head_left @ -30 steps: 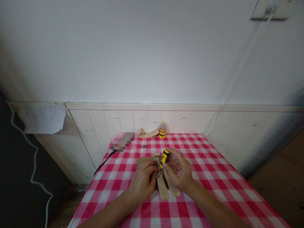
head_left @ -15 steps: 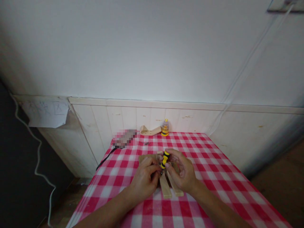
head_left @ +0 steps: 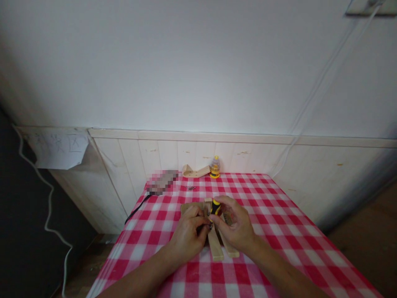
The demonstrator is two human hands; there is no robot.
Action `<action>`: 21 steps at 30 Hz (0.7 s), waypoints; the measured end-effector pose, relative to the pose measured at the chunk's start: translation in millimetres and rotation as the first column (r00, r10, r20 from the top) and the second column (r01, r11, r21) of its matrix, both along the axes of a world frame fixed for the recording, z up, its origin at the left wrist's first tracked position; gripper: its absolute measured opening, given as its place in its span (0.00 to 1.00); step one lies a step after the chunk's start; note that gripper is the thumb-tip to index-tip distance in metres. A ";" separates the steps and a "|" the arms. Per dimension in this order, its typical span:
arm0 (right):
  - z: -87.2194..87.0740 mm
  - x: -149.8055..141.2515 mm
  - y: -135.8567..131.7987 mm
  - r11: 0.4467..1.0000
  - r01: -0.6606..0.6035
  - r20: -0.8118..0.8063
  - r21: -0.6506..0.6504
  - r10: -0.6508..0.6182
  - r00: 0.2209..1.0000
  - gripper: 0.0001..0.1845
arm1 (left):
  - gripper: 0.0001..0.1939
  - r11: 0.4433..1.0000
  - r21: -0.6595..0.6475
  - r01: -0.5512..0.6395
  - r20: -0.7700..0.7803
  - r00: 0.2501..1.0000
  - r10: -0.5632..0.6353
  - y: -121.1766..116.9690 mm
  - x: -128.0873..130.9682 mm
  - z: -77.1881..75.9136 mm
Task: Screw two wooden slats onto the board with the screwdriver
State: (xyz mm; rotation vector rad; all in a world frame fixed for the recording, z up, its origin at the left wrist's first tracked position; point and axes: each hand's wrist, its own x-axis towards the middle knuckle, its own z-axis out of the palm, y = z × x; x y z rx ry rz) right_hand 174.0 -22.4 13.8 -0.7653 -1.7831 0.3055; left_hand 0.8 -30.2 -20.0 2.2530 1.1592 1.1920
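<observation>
My right hand (head_left: 235,223) grips a short yellow-and-black screwdriver (head_left: 215,208), its handle tilted up and its tip pointing down at a wooden piece. Two pale wooden strips (head_left: 215,247) lie side by side under my hands, resting over a brown board (head_left: 186,206). My left hand (head_left: 192,229) is closed at the near strip, fingertips pinched by the screwdriver's tip. A small dark metal part (head_left: 210,226) shows at those fingertips, too small to make out fully.
A red-and-white checked cloth (head_left: 263,265) covers the table. Toward the back lie several small screws (head_left: 192,188), a curved wooden piece (head_left: 195,171) and a clear-and-yellow bit container (head_left: 214,167). A blurred-out object (head_left: 163,182) with a black strap lies at the left.
The screwdriver handle has turned in my right hand, showing more black on its grip. My left hand has stayed in nearly the same place.
</observation>
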 end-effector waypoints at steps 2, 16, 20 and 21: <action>2.4 -0.1 0.8 0.999 -0.024 0.017 0.029 0.023 1.000 0.19 | 0.09 1.000 0.001 0.007 0.011 1.000 -0.007 0.6 0.0 -1.0; -9.5 3.6 2.8 0.994 -0.093 -0.052 -0.059 0.090 0.995 0.24 | 0.09 1.000 -0.024 0.020 0.035 0.999 -0.019 0.8 -0.4 0.8; -8.7 3.6 2.2 0.999 -0.041 -0.021 -0.002 0.041 0.999 0.25 | 0.08 0.999 -0.034 0.030 0.028 0.999 -0.029 1.0 -0.4 0.3; -8.2 3.7 2.0 0.999 -0.031 -0.012 0.009 0.031 0.999 0.25 | 0.08 0.999 -0.035 0.030 0.025 0.999 -0.029 1.3 -0.5 -0.2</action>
